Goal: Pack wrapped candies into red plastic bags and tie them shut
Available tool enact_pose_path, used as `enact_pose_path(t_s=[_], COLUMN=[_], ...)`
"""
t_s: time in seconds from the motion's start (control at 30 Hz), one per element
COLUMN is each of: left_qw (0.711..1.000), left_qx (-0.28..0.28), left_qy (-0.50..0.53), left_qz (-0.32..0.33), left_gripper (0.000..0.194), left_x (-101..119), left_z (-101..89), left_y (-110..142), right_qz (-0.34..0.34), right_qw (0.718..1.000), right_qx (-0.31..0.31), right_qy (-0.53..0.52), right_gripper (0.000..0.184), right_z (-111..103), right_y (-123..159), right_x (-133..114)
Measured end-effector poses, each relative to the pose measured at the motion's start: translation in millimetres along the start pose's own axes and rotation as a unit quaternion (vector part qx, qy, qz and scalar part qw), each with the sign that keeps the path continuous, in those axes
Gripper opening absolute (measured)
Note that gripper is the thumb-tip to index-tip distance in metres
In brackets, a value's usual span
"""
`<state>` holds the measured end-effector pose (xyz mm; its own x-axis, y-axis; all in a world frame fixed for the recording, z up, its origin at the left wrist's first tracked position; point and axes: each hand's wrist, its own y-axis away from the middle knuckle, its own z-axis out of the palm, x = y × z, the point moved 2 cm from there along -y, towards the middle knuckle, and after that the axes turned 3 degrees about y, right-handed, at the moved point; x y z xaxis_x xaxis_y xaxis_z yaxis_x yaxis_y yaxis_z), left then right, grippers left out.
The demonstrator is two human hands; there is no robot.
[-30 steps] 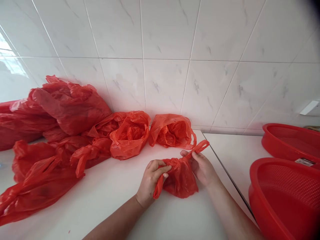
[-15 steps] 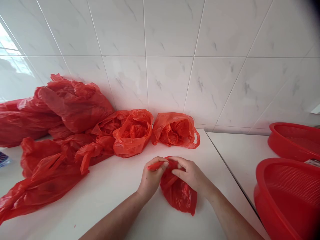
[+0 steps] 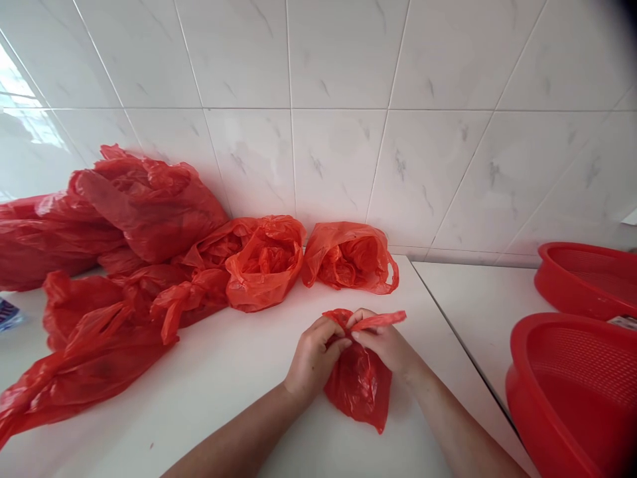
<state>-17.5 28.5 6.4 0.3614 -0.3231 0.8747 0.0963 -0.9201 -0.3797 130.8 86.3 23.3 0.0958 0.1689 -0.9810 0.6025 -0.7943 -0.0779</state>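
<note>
Both hands are gathered at the neck of a crumpled red plastic bag point(image 3: 358, 392), which lies on the white countertop point(image 3: 223, 392). My left hand point(image 3: 316, 355) pinches the bag's gathered top from the left. My right hand point(image 3: 383, 348) grips the same neck, and a twisted red strip of the bag point(image 3: 381, 320) sticks out to the right between its fingers. The bag's lower body hangs below my hands, flat on the counter. Just beyond them sit two tied-looking, stuffed red bags point(image 3: 263, 265) point(image 3: 350, 259).
A heap of red plastic bags point(image 3: 149, 206) lies against the white tiled wall point(image 3: 338, 146) on the left. Two red plastic colanders point(image 3: 562, 392) point(image 3: 584, 279) stand at the right, beyond a seam point(image 3: 462, 332) in the counter. A small blue packet point(image 3: 7, 315) shows at the left edge.
My hands have come together at the bag's neck. The twisted strip, pointing left half a second ago, now points right from my right hand. The view has shifted slightly.
</note>
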Motion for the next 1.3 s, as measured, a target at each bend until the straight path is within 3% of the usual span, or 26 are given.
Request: enact_pose_path(t_s=[0.07,0.2,0.37,0.57,0.67,0.8,0.9,1.0,1.13,1.3], left_qw=[0.999,0.997,0.998,0.999,0.998,0.998,0.998,0.998,0.994,0.975], left_qx=[0.009,-0.004,-0.025,-0.034,-0.043,-0.017,0.005,0.036,0.108,0.213], left_qy=[0.026,0.067,0.052,0.007,-0.022,-0.055,-0.053,-0.041,-0.012,0.008], left_qz=[-0.022,-0.044,-0.006,0.025,0.032,0.028,0.017,-0.001,-0.033,-0.068], left_gripper=[0.003,0.016,0.024,0.033,0.027,0.016,0.014,0.009,0.013,0.018], left_x=[-2.6,-3.7,0.4,1.0,1.9,4.3,10.0,17.2,22.8,26.7], left_z=[0.5,1.9,1.0,3.2,4.8,-1.2,-11.6,-26.5,-56.8,-112.7], left_y=[-0.5,-1.4,-1.3,1.1,3.0,1.0,1.6,8.0,23.4,46.6], right_qz=[0.027,0.058,0.029,0.039,0.056,0.09,0.129,0.148,0.145,0.135], right_qw=[0.999,0.994,0.997,0.995,0.994,0.989,0.976,0.973,0.966,0.956], right_qx=[-0.019,-0.035,-0.031,-0.034,-0.002,0.115,0.173,0.165,0.125,0.119], right_qy=[-0.043,-0.086,-0.062,-0.088,-0.092,-0.033,0.027,0.061,0.172,0.231], right_gripper=[0.012,0.025,0.014,0.017,0.021,0.031,0.042,0.048,0.044,0.028], right_z=[-4.0,-5.6,-0.8,0.9,-3.2,-25.2,-44.3,-52.1,-46.3,-39.0], right_y=[1.4,2.9,2.6,4.0,4.4,-3.6,-12.7,-17.2,-18.7,-19.0], right_x=[1.4,0.7,-0.9,-5.5,1.7,33.9,62.0,75.8,74.6,70.6])
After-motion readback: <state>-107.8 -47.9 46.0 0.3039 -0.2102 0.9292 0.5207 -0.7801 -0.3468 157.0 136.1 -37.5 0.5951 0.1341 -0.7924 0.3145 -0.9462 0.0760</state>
